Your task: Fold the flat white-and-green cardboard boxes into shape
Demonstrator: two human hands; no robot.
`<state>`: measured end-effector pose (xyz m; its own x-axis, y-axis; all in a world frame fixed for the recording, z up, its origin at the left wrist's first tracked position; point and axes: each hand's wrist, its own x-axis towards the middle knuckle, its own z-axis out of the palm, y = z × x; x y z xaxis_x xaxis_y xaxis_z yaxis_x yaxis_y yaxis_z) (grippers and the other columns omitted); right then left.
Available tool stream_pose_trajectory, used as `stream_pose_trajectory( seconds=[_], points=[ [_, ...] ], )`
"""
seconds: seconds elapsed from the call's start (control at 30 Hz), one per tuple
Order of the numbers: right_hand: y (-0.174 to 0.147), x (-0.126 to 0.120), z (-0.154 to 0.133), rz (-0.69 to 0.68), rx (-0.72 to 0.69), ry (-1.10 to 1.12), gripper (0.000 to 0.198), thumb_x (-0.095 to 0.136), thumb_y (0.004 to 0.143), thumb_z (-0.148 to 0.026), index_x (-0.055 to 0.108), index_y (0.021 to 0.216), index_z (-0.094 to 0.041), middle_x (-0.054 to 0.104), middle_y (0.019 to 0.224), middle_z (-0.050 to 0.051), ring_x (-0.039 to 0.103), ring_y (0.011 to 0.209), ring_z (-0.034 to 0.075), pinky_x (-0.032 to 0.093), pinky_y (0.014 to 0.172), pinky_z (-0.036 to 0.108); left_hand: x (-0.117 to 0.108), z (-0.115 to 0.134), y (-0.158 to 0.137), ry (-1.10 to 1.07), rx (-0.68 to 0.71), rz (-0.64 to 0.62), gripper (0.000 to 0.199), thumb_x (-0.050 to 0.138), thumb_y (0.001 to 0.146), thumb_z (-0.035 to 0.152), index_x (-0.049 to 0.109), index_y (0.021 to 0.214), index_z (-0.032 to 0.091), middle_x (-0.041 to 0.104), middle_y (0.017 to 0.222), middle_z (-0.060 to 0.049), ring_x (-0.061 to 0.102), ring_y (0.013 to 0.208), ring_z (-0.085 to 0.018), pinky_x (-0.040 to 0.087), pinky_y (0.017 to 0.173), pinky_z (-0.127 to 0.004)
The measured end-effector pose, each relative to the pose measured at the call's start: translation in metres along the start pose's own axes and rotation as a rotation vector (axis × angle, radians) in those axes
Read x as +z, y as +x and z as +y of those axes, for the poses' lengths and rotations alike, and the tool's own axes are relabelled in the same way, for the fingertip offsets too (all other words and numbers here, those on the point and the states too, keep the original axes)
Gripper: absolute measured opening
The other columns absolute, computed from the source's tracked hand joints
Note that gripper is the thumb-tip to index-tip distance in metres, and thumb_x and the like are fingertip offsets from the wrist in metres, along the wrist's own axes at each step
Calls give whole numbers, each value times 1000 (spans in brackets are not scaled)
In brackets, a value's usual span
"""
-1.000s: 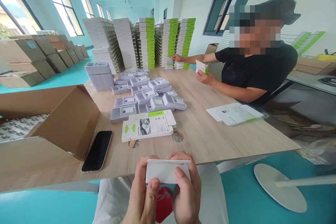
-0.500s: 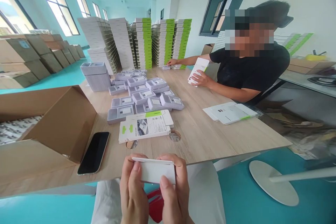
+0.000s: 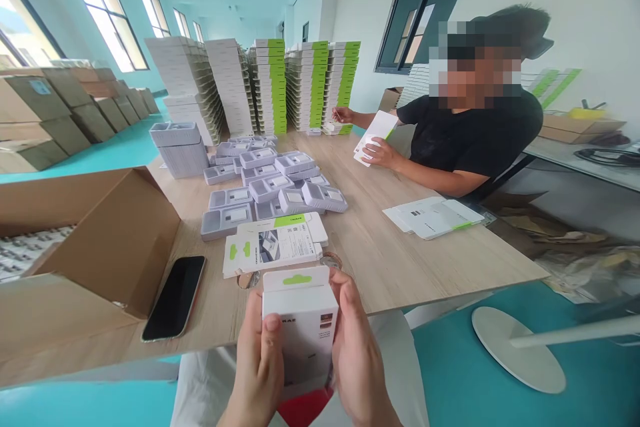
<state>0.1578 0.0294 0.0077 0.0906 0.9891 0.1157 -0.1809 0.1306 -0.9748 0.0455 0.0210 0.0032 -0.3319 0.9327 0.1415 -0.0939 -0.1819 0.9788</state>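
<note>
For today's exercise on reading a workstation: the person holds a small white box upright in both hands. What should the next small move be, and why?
Probably fetch a grey tray for the white box: left hand and right hand hold it by its sides, and filled trays lie ahead.

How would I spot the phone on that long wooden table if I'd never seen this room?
Start at the wooden table and look to its near left, where an open cardboard box stands. The phone lies flat just right of the box's flap, left of the white carton held in the left hand and right hand. It is the only black, glossy slab among white and grey packaging.
</note>
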Motion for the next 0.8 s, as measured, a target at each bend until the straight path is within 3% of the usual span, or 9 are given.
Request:
stream_pose_trajectory(
  seconds=[0.07,0.17,0.3,0.4,0.57,0.7,0.8],
  points=[
    [-6,1,10,-72,11,31,52,38,108,-66,59,138,-30,75,130,11,74,114,28,61,93,38,-2,0,8,31,-15,70,60,57,92,78,75,109,22,81,106,-10,76,98,-28,61,86,-35],
    [-12,3,26,-60,-30,-58,46,44,108,-63,60,134,-29,73,135,11,70,123,26,57,100,34,-2,-2,12,47,-10,113,62,59,88,81,75,98,22,83,102,-10,77,93,-29,63,79,-34],
    [-2,-1,36,-18,-91,-185,47,38,111,-60,60,134,-25,76,131,14,74,119,27,62,91,31,2,-10,0,-26,-155,31,60,66,90,74,72,121,23,82,120,-10,76,111,-27,61,89,-32],
    [4,-5,37,-25,-65,-201,54,35,111,-60,55,147,-24,73,138,15,71,127,27,62,96,33,4,-21,-6,-64,-231,-38,59,76,85,67,68,123,22,82,121,-11,74,119,-28,59,95,-32],
    [-4,-8,46,-59,16,-270,54,51,105,-62,59,145,-27,75,140,11,70,131,27,58,108,34,5,-34,13,103,-93,12,49,65,97,61,57,125,21,79,117,-13,77,107,-26,61,90,-36],
    [9,-26,45,-32,39,-385,60,52,99,-69,65,136,-24,76,138,13,69,133,30,57,110,37,9,-39,32,190,-20,-115,44,59,100,61,57,120,21,78,114,-14,78,105,-27,63,88,-39],
    [44,-62,36,65,104,-528,68,53,92,-77,68,130,-22,78,132,15,74,124,33,61,102,38,3,-45,49,332,38,-239,45,53,103,57,58,130,21,75,127,-18,77,110,-29,63,92,-46]
  ],
)
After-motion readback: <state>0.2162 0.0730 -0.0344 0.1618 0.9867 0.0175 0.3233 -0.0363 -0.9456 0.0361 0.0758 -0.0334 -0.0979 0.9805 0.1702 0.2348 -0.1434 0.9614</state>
